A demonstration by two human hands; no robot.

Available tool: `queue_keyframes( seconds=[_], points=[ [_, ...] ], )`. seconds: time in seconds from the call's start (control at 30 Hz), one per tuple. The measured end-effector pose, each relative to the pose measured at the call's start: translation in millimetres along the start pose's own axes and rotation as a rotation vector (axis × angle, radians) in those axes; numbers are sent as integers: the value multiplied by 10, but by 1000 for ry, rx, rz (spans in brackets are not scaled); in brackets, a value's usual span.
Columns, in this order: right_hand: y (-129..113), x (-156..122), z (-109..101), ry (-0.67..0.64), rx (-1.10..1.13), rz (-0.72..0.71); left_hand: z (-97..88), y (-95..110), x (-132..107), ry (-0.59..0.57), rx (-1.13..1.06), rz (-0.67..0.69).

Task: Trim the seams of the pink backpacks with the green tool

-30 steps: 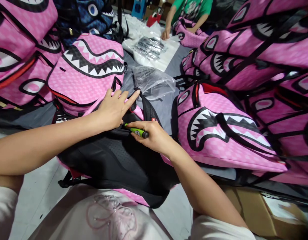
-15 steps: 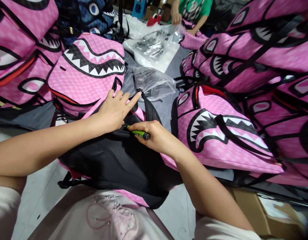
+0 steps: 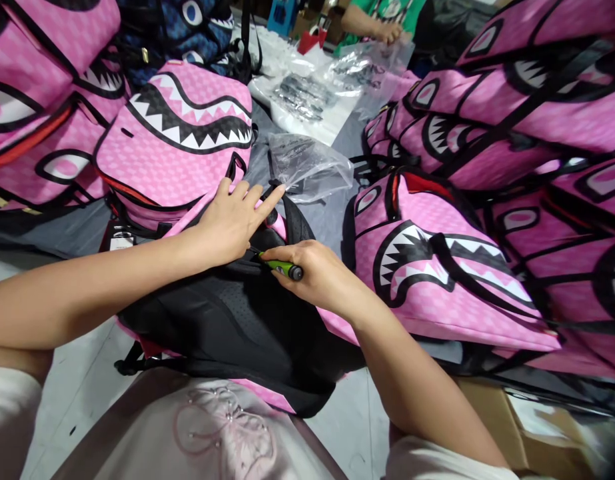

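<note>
A pink backpack lies face down before me, its black padded back (image 3: 237,327) upward. My left hand (image 3: 232,220) rests flat on its upper part, fingers stretched out toward the top handle. My right hand (image 3: 314,273) is closed around a green pen-like tool (image 3: 283,268), whose tip touches the black fabric just below my left palm.
Pink shark-mouth backpacks are piled at the left (image 3: 177,133) and right (image 3: 437,260). A crumpled clear plastic bag (image 3: 307,167) lies beyond my hands. Another person in a green shirt (image 3: 387,17) handles plastic bags at the far end. A cardboard box (image 3: 527,427) sits at lower right.
My hands have barely shifted; the tool stays against the black back. The other person at the far end has lifted and moved a clear plastic bag to the right.
</note>
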State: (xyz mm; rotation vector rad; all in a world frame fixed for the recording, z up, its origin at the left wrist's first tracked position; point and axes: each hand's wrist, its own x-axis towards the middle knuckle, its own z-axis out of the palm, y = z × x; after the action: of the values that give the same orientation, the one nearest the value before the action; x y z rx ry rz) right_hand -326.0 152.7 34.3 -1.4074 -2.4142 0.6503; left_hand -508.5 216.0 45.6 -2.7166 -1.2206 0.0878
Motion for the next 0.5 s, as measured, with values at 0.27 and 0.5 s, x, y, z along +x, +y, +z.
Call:
queue_keyframes(
  seconds=[0.27,0.5],
  points=[
    [-43,3,13,25,-31,19,0,-1,-5,9,8,6],
    [-75,-10,62,77,-29,94,19,9,-5,11,-12,10]
  ],
)
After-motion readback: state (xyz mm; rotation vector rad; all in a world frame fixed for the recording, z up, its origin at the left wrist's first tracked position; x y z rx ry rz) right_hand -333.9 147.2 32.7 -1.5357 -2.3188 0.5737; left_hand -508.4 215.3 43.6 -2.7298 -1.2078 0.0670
